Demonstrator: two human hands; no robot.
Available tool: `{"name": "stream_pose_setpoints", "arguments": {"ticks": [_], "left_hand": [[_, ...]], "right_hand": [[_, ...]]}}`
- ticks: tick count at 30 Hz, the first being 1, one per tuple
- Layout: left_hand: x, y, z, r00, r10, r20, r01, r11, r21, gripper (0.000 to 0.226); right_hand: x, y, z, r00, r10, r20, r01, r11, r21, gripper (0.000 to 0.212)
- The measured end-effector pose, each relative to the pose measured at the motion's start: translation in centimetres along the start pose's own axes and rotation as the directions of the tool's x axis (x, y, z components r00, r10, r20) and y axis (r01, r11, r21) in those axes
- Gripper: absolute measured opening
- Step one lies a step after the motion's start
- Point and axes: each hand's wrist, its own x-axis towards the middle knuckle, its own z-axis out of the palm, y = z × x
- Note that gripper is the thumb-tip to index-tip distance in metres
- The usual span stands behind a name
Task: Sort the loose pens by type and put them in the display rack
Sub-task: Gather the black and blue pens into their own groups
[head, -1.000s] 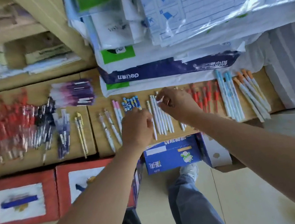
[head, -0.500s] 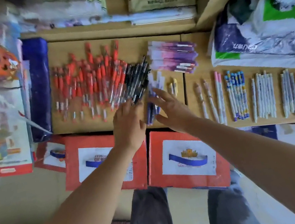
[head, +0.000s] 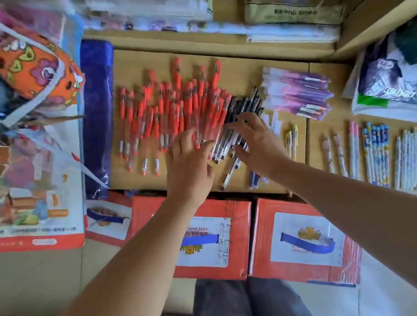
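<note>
A big heap of red pens [head: 174, 111] lies on the wooden shelf [head: 242, 69], with a bundle of black pens [head: 242, 109] against its right side. My left hand [head: 189, 166] rests flat, fingers spread, on the near ends of the red pens. My right hand [head: 257, 144] lies spread over the black pens. Neither hand grips a pen. Purple packaged pens [head: 301, 92] sit further right, and two yellow pens [head: 292, 138] lie beside my right hand. Rows of white, blue and pink pens [head: 383, 156] are sorted at the right.
Two red cartons [head: 293, 243] stand below the shelf's front edge. A dark blue pack [head: 100, 112] borders the shelf's left side, with colourful bags [head: 14, 107] beyond it. Plastic-wrapped paper packs [head: 405, 86] lie at the right. An upper shelf holds boxes [head: 289, 6].
My view and both hands have swung left, from the white pens to the red and black pens. Both hands have opened flat and come to rest on those heaps.
</note>
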Motion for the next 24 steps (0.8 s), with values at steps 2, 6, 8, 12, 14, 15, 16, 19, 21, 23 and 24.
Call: {"name": "stream_pose_setpoints", "arguments": {"ticks": [2, 6, 8, 12, 14, 15, 16, 19, 21, 23, 24], "left_hand": [[1.0, -0.2, 0.2, 0.999, 0.005, 0.035, -0.006, 0.999, 0.033, 0.051], [2.4, -0.3, 0.6, 0.996, -0.005, 0.091, 0.001, 0.999, 0.048, 0.049], [2.5, -0.9, 0.6, 0.998, 0.011, 0.057, -0.011, 1.0, 0.008, 0.047], [2.5, -2.6, 0.3, 0.998, 0.016, -0.068, -0.021, 0.997, -0.076, 0.04], [2.4, -3.3, -0.2, 0.987, -0.067, -0.144, 0.054, 0.994, -0.091, 0.035], [2.5, -3.7, -0.6, 0.977, -0.111, -0.18, 0.094, 0.99, -0.101, 0.034], [2.5, -4.2, -0.8, 0.965, -0.156, -0.209, 0.136, 0.985, -0.106, 0.035], [3.0, -5.5, -1.4, 0.937, -0.287, -0.199, 0.271, 0.957, -0.103, 0.049], [3.4, -6.0, -1.6, 0.927, -0.354, -0.126, 0.345, 0.935, -0.086, 0.063], [3.8, -6.2, -1.6, 0.915, -0.396, -0.083, 0.388, 0.917, -0.092, 0.069], [3.9, -6.3, -1.6, 0.908, -0.411, -0.081, 0.403, 0.91, -0.098, 0.07]], "right_hand": [[1.2, -1.0, 0.3, 1.0, 0.017, 0.013, -0.016, 0.999, -0.05, 0.049], [2.9, -1.3, 1.0, 0.995, 0.04, -0.094, -0.042, 0.999, -0.025, 0.032], [3.4, -1.4, 0.9, 0.991, 0.077, -0.105, -0.074, 0.997, 0.034, 0.025], [4.5, -2.2, 0.7, 0.973, 0.213, -0.083, -0.2, 0.969, 0.145, 0.018], [5.1, -2.8, 0.7, 0.954, 0.291, -0.077, -0.273, 0.944, 0.186, 0.017], [5.4, -3.0, 0.8, 0.945, 0.32, -0.072, -0.3, 0.932, 0.204, 0.015], [5.7, -3.3, 0.9, 0.937, 0.344, -0.062, -0.323, 0.92, 0.223, 0.013], [6.5, -4.2, 0.7, 0.916, 0.399, -0.039, -0.376, 0.889, 0.26, 0.012], [7.0, -4.5, 0.6, 0.91, 0.412, -0.036, -0.389, 0.882, 0.265, 0.017], [7.4, -4.7, 0.4, 0.91, 0.414, -0.03, -0.394, 0.883, 0.256, 0.025], [7.6, -4.8, 0.4, 0.907, 0.42, -0.023, -0.4, 0.879, 0.26, 0.031]]}}
